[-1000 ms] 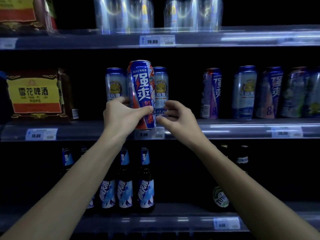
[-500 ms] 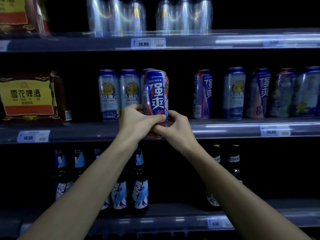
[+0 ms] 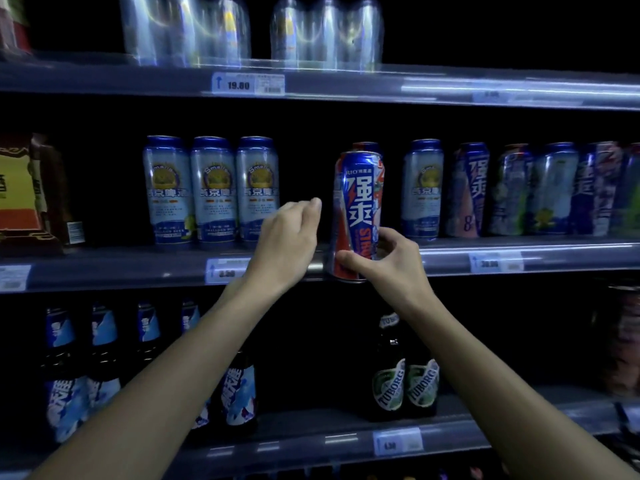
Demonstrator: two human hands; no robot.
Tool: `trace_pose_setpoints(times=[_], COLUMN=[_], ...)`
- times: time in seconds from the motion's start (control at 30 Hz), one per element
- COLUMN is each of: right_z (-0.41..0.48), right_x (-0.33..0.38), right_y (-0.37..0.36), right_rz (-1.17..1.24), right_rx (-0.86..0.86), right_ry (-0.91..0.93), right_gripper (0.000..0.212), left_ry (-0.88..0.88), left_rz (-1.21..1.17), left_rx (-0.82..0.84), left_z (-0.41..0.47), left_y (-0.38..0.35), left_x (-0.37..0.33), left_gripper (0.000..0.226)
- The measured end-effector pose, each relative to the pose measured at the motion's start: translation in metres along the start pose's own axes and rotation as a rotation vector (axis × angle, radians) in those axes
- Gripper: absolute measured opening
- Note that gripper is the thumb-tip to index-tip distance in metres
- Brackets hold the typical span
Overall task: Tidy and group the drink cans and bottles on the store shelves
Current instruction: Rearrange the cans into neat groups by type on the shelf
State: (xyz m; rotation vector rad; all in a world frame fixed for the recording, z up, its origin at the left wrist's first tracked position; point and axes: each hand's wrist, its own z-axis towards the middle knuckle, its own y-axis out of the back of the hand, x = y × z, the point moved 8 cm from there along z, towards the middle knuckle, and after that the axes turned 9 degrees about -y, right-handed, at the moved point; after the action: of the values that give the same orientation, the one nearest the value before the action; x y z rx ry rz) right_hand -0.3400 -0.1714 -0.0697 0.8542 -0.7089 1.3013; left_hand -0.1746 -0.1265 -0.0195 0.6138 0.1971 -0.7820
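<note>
My right hand [image 3: 384,261] grips a tall blue-and-red RIO can [image 3: 356,202] by its lower part, in front of the middle shelf [image 3: 138,268]. Right behind it stands another can of the same kind [image 3: 366,146], mostly hidden. My left hand [image 3: 289,244] hovers just left of the held can with loosely curled fingers, holding nothing. Three pale blue beer cans [image 3: 211,188] stand together to the left. One more pale blue beer can [image 3: 422,188] stands right of the held can, then a mixed row of cans [image 3: 519,192].
Shrink-wrapped can packs [image 3: 252,29] sit on the top shelf. Dark bottles with blue labels [image 3: 104,358] and two green Tuborg bottles [image 3: 405,379] stand on the lower shelf. A yellow-and-red carton [image 3: 20,188] is at the far left. Price tags line the shelf edges.
The RIO can moved right, away from the pale blue beer cans, toward the second RIO can. My left hand let go of it; my right hand holds it alone.
</note>
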Motion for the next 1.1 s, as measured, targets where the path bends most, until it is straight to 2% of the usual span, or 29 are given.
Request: trace_pose_setpoints(times=[0.07, 0.2, 0.3, 0.5, 0.7, 0.93, 1.1], right_z=[0.000, 0.000, 0.003, 0.007, 0.016, 0.028, 0.041], right_x=[-0.001, -0.005, -0.010, -0.021, -0.034, -0.033, -0.025], right_y=[0.020, 0.059, 0.089, 0.137, 0.167, 0.177, 0.181], right_rz=[-0.024, -0.054, -0.073, -0.079, -0.099, -0.110, -0.106], right_rx=[-0.030, -0.075, -0.134, -0.152, -0.190, -0.179, -0.179], right_ry=[0.011, 0.011, 0.015, -0.011, -0.029, -0.025, -0.006], right_gripper=[0.042, 0.040, 0.039, 0.035, 0.046, 0.057, 0.050], left_ry=[-0.128, -0.134, -0.153, -0.148, -0.184, -0.174, -0.120], left_rz=[0.112, 0.273, 0.422, 0.491, 0.776, 0.769, 0.752], left_rx=[0.076, 0.248, 0.233, 0.158, 0.143, 0.150, 0.154], left_z=[0.004, 0.009, 0.009, 0.012, 0.025, 0.035, 0.042], left_y=[-0.018, -0.051, -0.057, -0.061, -0.074, -0.074, -0.072], left_x=[-0.008, 0.002, -0.002, -0.008, -0.026, -0.024, -0.018], left_gripper=[0.044, 0.059, 0.061, 0.062, 0.063, 0.057, 0.059])
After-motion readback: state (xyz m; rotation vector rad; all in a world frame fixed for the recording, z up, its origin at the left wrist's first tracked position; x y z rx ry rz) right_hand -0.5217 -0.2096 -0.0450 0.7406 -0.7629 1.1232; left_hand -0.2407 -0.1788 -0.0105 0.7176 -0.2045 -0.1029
